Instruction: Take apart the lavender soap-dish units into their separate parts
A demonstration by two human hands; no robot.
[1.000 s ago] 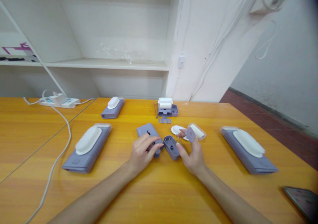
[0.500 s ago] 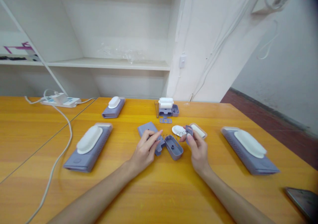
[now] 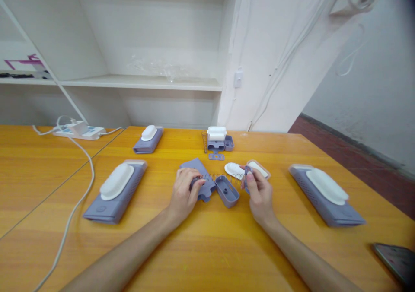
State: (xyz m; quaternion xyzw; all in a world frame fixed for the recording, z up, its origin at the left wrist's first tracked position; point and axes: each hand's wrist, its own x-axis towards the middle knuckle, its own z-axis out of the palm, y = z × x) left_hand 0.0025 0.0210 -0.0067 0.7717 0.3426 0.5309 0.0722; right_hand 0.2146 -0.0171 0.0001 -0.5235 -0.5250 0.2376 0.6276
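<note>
Spring at centre of frame, stretched between the two hands; long axis close to horizontal across the picture. Left hand just left of centre: fingers narrow, curled in a pinch on the spring's left end, over the case; exact grip partly hidden by the fingers. Right hand right of centre: thumb and fingers closed on a small plate, which stands roughly on edge, its face about crosswise to the spring. Plate lies at the spring's right end; cannot tell whether wire is fixed to it or only touching. Each hand is thus at one end, neither clearly nearer the spring. Cup sits on the counter between the hands, open side up, just below the spring line in the picture, long axis slanting from upper left to lower right; its upper left end is beside the case. White pad lies behind the spring, left of the plate; clear cover lies just behind the right hand. Second spring stands near the rolls, upper centre, well apart from both hands.
</note>
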